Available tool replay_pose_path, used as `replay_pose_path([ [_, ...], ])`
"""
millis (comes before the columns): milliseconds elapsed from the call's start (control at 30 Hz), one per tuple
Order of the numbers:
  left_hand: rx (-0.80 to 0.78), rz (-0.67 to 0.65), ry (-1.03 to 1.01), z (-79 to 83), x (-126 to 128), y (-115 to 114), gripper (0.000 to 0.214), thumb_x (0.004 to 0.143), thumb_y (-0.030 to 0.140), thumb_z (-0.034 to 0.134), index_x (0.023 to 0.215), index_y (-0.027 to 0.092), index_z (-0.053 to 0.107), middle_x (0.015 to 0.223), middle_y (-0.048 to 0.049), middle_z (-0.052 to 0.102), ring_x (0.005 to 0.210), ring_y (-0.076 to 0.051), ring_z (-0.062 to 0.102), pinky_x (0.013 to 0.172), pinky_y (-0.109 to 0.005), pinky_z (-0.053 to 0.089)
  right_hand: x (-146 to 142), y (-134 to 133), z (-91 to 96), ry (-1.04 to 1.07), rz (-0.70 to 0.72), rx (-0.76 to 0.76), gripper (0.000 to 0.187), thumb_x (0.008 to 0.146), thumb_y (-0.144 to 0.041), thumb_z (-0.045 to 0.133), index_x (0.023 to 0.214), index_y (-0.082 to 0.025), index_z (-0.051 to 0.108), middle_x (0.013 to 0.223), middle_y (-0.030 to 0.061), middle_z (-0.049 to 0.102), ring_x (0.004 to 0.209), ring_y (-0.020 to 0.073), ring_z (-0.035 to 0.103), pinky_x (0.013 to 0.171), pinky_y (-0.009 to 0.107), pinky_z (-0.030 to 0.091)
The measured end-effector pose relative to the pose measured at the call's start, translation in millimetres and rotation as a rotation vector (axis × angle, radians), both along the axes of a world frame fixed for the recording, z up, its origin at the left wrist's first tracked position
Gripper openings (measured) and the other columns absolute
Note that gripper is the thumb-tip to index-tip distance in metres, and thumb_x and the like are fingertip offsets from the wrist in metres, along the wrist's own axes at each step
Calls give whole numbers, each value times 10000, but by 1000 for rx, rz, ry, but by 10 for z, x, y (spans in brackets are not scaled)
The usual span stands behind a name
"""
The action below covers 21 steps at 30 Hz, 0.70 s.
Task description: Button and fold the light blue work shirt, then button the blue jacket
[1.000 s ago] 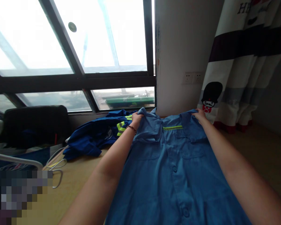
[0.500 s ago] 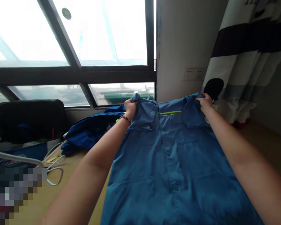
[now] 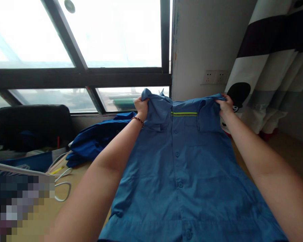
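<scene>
Spread out between my two hands is a blue button-front work shirt with a yellow-green stripe across the chest. My left hand is closed on its far left corner, near the window. On the opposite corner, my right hand pinches the fabric, close to the curtain. The far edge is raised and pulled fairly straight, while the lower part drapes toward me over the tabletop. Several buttons run down the front. The shirt's short sleeves look folded inward over the front.
A crumpled darker blue garment lies left of my left forearm on the wooden tabletop. Further left are a black chair back or bag and a white cable. Window, wall sockets and a patterned curtain stand behind.
Both hands have lifted the shirt's far edge slightly, and the fabric hangs straighter. More of the buttons and the lower front now show. The view has shifted a little.
</scene>
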<state>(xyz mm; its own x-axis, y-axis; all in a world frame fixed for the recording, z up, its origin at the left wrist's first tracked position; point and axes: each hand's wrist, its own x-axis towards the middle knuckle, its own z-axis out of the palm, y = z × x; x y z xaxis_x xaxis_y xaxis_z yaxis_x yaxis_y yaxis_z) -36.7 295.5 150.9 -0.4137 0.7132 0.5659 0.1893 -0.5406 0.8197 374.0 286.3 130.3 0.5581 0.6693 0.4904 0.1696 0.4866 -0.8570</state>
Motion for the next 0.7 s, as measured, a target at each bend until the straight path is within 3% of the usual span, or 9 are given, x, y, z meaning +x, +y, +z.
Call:
replay_pose_path([
  [167, 26, -109, -143, -232, -154, -570, 223, 532, 238, 654, 697, 91, 629, 571, 32, 542, 548, -82, 450, 547, -206, 379, -96, -441, -85, 74, 207, 19, 440, 509, -153, 664, 926, -220, 539, 751, -48, 565, 663, 99, 532, 622, 243, 465],
  [333, -135, -279, -103, -620, -495, -1642, 281, 522, 223, 697, 771, 108, 634, 664, -4, 616, 586, -123, 534, 597, -262, 443, 62, -1403, -311, -115, 364, -133, 475, 521, -180, 670, 975, -262, 560, 818, -19, 577, 647, 116, 534, 539, 223, 453],
  [400, -247, -366, 84, -794, -683, -2163, 244, 583, 227, 671, 803, 127, 635, 717, -25, 638, 635, -151, 564, 628, -290, 461, 190, -1930, -484, -279, 407, -268, 535, 540, -223, 671, 1051, -294, 529, 859, 2, 592, 684, 154, 554, 555, 255, 464],
  [533, -312, -535, 775, -1172, -1059, -3089, 148, 664, 188, 596, 805, 183, 641, 877, -48, 654, 895, -205, 566, 863, -359, 408, 308, -3010, -947, -729, 470, -572, 459, 565, -263, 673, 1010, -299, 569, 980, 44, 610, 893, 238, 566, 743, 306, 461],
  [600, -342, -571, 1055, -1346, -1200, -3399, 175, 699, 175, 543, 844, 221, 630, 910, -32, 657, 965, -204, 548, 953, -405, 334, 267, -3413, -1145, -895, 578, -742, 371, 645, -283, 600, 1016, -276, 591, 927, 41, 623, 886, 235, 575, 779, 316, 450],
  [700, -355, -535, 1285, -1498, -1298, -3646, 333, 743, 141, 459, 1035, 264, 559, 1069, -27, 615, 1096, -204, 483, 1023, -475, 210, 135, -3725, -1260, -1040, 701, -808, 429, 655, -234, 553, 1082, -258, 582, 976, 44, 611, 951, 234, 551, 859, 325, 412],
])
